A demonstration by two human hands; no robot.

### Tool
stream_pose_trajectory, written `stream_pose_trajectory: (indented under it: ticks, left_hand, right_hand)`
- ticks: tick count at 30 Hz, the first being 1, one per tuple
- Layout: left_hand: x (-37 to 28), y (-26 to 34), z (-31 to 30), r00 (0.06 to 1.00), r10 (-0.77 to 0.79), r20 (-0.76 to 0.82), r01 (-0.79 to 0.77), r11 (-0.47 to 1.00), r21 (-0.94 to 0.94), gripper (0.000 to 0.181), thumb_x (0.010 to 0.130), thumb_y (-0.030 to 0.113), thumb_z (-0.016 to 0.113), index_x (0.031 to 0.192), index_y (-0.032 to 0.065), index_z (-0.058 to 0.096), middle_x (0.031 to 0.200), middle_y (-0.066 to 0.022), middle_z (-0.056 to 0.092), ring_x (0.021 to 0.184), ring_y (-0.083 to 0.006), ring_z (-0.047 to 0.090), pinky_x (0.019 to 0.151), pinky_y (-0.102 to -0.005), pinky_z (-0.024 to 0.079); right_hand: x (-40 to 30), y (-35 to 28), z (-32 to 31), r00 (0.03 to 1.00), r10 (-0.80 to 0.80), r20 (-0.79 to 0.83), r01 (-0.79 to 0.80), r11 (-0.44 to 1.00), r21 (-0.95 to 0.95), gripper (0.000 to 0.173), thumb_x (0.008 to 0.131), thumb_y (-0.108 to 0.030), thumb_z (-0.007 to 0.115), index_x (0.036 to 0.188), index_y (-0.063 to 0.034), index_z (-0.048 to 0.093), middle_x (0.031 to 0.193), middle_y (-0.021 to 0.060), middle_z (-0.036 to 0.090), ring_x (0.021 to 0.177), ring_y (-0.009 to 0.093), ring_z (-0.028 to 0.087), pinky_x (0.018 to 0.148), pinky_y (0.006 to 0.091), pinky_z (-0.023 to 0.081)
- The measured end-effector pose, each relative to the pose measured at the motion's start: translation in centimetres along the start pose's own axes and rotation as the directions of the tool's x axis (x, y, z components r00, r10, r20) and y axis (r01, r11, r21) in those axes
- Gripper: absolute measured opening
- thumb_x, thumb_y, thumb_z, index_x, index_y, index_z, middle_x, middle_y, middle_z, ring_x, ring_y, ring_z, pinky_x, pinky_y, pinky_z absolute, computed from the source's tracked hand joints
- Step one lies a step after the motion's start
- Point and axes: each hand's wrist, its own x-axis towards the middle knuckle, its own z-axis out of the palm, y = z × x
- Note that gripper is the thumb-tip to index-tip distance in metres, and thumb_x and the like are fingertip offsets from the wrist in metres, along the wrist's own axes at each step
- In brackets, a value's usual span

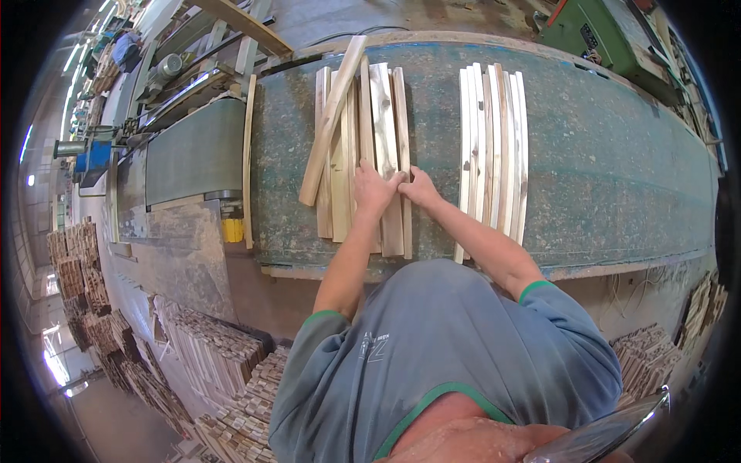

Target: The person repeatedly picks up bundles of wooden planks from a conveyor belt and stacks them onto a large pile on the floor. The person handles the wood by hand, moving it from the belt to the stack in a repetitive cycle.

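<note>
Several wooden strips (386,133) lie side by side on a worn green work surface (608,173). Over their left part, one wooden strip (333,118) rests at a slant. My left hand (375,186) lies on the strips in the middle of this group, its fingers pointing away from me. At the group's right edge, my right hand (419,186) has its fingertips around the outermost narrow strip (400,127). The thumbs of both hands nearly meet. Farther right, a second row of strips (492,144) stands close together, partly behind my right forearm.
A belt machine (194,153) with a metal frame is at the left, with a single strip (250,162) beside it. Stacks of wood pieces (214,347) stand lower left and more (648,353) lower right. A green machine cabinet (608,40) is at the upper right. A distant person (124,51) is upper left.
</note>
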Motion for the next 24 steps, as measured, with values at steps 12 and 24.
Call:
stream_pose_trajectory:
  ticks: [12,24]
  left_hand:
    - [3.0,-0.7,3.0,0.973,0.097,0.21,0.069,0.747,-0.661,0.07,0.089,0.036,0.082,0.135,-0.0097,0.056,0.117,-0.0165,0.073,0.103,-0.0227,0.07,0.092,-0.0355,0.055]
    - [2.6,2.8,4.0,0.995,0.074,0.072,-0.041,0.925,-0.379,0.06,0.081,0.026,0.078,0.121,-0.011,0.052,0.114,-0.0349,0.066,0.111,-0.0491,0.065,0.095,-0.0507,0.051]
  right_hand:
    - [-0.9,-0.2,-2.0,0.998,0.061,0.013,-0.056,0.781,0.622,0.062,0.085,-0.018,0.085,0.133,0.0027,0.052,0.119,0.0149,0.068,0.107,0.022,0.07,0.094,0.0374,0.058]
    - [-2.2,-2.6,-2.3,0.836,-0.104,-0.538,-0.072,0.952,-0.296,0.074,0.088,-0.012,0.068,0.148,0.0106,0.031,0.133,0.0348,0.053,0.122,0.051,0.056,0.106,0.0533,0.047]
